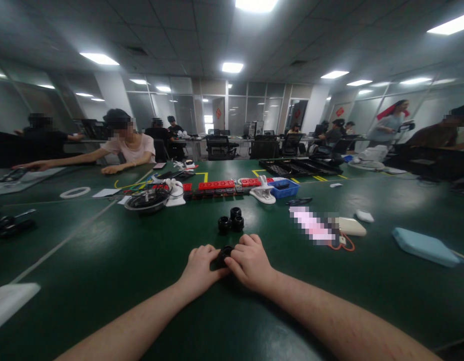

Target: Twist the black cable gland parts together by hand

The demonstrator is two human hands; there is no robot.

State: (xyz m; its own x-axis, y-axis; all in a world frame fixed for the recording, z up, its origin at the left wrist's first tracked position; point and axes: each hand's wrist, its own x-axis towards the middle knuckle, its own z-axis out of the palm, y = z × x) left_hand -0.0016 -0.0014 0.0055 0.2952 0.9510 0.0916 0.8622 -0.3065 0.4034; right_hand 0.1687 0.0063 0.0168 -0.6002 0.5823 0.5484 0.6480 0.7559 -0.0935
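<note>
Black ring-shaped part [227, 251] is pinched between the left hand [201, 265] and the right hand [252, 263], both grasping it, over the near part of the green desk [142, 260]; three similar black pieces [224, 225] sit clustered just beyond the hands.

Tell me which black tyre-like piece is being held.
The nearest piece, between the left hand and right hand; the other three pieces sit clustered beyond, untouched.
</note>
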